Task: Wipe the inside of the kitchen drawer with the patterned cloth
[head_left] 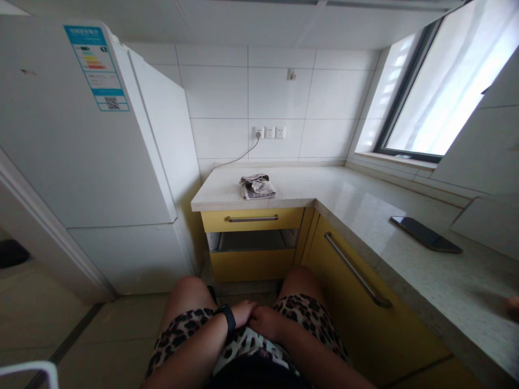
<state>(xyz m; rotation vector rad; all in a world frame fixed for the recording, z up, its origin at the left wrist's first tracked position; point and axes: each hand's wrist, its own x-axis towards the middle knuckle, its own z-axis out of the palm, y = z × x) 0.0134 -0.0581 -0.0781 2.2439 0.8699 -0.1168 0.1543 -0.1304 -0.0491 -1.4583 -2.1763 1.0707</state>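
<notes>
My left hand (242,312), with a black band on its wrist, rests low in my lap between my knees. Against it lies my right hand (266,322); the two are clasped together, their fingers curled in and partly hidden. I see no object in either one. Ahead, beyond my knees, a crumpled grey patterned cloth (259,187) lies on the pale countertop (300,181). On the counter's right arm a dark phone (425,234) lies flat, well apart from my hands.
Yellow drawers (252,220) stand before me, with a gap below the top front. A long-handled cabinet door (348,275) is at right, a white fridge (101,162) at left. A cord (239,158) runs from a wall socket. A blurred skin-toned shape (512,306) shows at the right edge.
</notes>
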